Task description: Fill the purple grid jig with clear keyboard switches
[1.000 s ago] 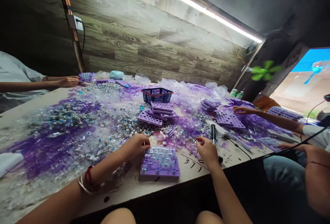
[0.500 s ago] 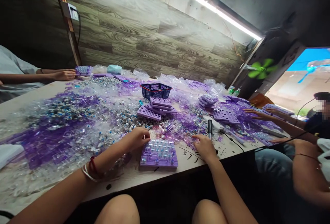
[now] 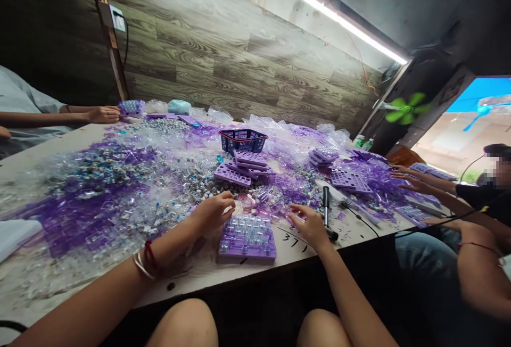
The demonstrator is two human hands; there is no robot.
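Note:
A purple tray (image 3: 246, 240) partly filled with clear and blue switch parts lies at the table's near edge between my hands. My left hand (image 3: 212, 210) rests just left of the tray's top corner, fingers curled in a loose pinch over the loose small parts; what it holds is hidden. My right hand (image 3: 309, 224) sits to the right of the tray, fingers bent down among purple and clear pieces (image 3: 279, 203). A black marker (image 3: 326, 209) lies just right of that hand.
Heaps of clear, purple and blue parts (image 3: 99, 187) cover the table. Stacked purple trays (image 3: 243, 168) and a dark blue basket (image 3: 242, 140) stand mid-table. One person's hands (image 3: 101, 115) are at far left, another's hands (image 3: 405, 176) reach over trays at right. A green fan (image 3: 405, 107) spins behind.
My right hand has slid left toward the tray, away from the marker. My left hand lifted slightly at the tray's corner. The person at right drew both hands back.

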